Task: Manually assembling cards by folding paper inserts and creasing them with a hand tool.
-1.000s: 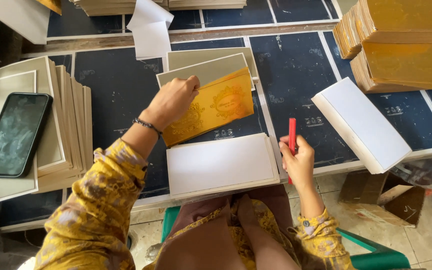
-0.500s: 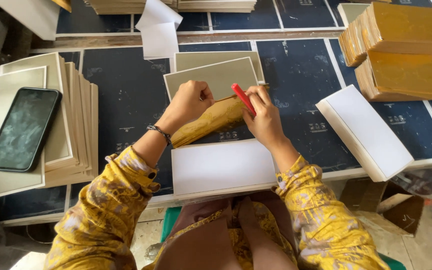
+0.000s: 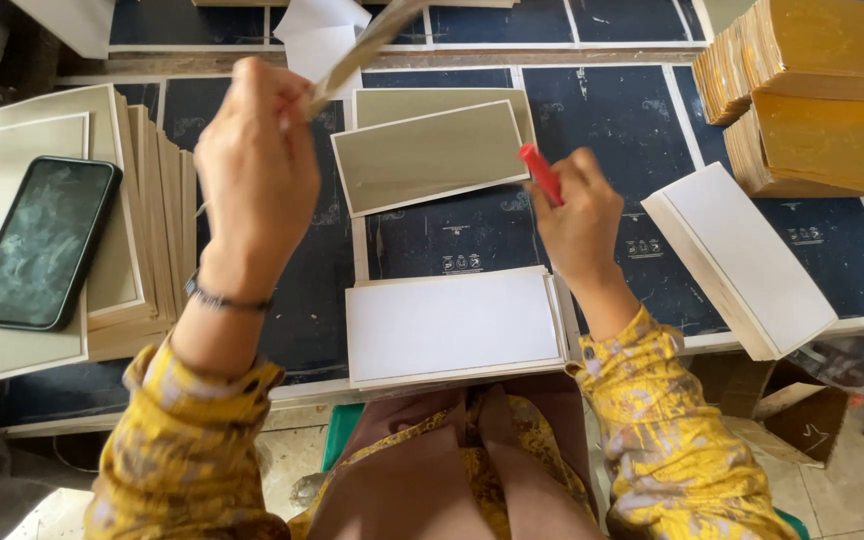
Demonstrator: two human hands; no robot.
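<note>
Two hands work apart: left hand (image 3: pixel 252 150) pinches a folded sheet (image 3: pixel 367 42), raised, its length slanting up-right. Right hand (image 3: pixel 580 218), nearer the grey card (image 3: pixel 432 155), grips a red marker (image 3: pixel 541 172).

Folded card (image 3: pixel 367 45) held raised, tilted; red marker (image 3: pixel 541 173) gripped upright.

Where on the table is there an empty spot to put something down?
The dark mat is bare between the grey card and the white stack near the body. More bare mat lies between the right hand and the slanted white stack. The far left is crowded with card piles and a phone; yellow bundles fill the top right.
</note>
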